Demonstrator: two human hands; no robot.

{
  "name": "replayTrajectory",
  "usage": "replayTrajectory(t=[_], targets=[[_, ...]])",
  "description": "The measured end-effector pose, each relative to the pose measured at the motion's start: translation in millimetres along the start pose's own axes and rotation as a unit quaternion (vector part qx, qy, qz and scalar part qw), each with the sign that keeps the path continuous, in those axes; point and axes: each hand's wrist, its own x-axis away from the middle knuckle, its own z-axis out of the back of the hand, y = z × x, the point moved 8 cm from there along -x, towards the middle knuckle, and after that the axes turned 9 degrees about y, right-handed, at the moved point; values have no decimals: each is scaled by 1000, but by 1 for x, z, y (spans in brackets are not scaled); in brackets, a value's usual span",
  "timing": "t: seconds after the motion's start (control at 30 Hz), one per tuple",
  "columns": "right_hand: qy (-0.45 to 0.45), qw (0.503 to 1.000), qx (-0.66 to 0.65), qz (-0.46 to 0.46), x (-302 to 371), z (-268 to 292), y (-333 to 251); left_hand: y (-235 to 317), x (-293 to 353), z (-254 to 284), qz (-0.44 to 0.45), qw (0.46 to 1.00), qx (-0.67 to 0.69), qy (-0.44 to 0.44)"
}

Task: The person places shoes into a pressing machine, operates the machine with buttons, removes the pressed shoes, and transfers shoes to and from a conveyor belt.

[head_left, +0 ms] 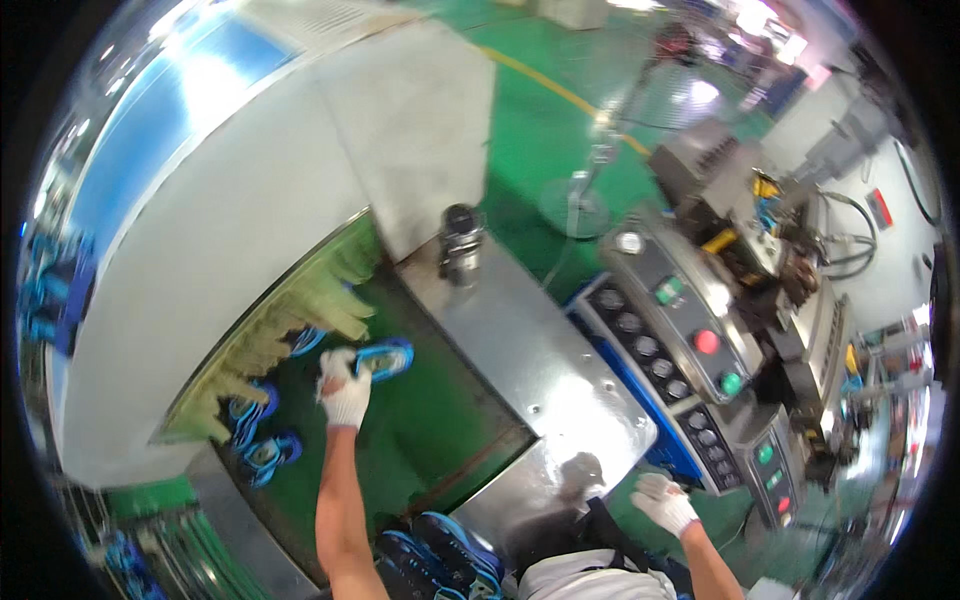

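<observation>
Two gloved hands, well apart. Left hand (344,392) over the green belt (450,420), touching one end of a blue shoe (385,360) lying on the belt; blurred, can't tell if fingers are clamped on it. Right hand (665,503) well right of the belt, fingers loose, nothing seen in it. Yellowish strip curtain (325,285) along belt's upper-left side, more blue shoes (268,457) near belt's left edge. Steel ledge (515,335) right of belt, button panel (680,318) farther right.

Green belt (430,440) | blue shoes (268,456) lying at 8, 9 and 10 o'clock | steel worktop (520,330) | dark-topped metallic cylinder (461,248) at 11 o'clock
</observation>
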Motion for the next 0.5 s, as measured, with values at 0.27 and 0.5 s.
replayTrajectory(t=[0.27,0.5], targets=[[146,965,17,219,-55,-38,-143,285,168,18,-179,937,178,-239],[6,953,-302,40,-11,80,-37,502,195,44,-271,840,358,-304]])
